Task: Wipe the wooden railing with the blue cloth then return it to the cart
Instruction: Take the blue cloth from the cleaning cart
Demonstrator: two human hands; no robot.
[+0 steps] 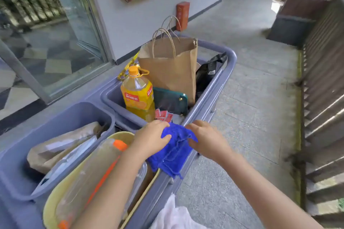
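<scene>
The blue cloth (173, 149) hangs bunched over the right rim of the grey cart (221, 83), its lower end drooping down the cart's outer side. My left hand (150, 137) pinches the cloth's upper left part. My right hand (206, 138) touches the cloth's upper right edge with curled fingers. The wooden railing (323, 87) runs along the right edge of the walkway, about a step away from the cart.
In the cart stand a brown paper bag (173, 69), an orange juice bottle (137, 93), a dark green pouch (170, 100) and a black bag (208, 72). Near me lie a yellow basin (55, 191) and a clear bottle (93, 173). Paved floor (251, 117) lies between cart and railing.
</scene>
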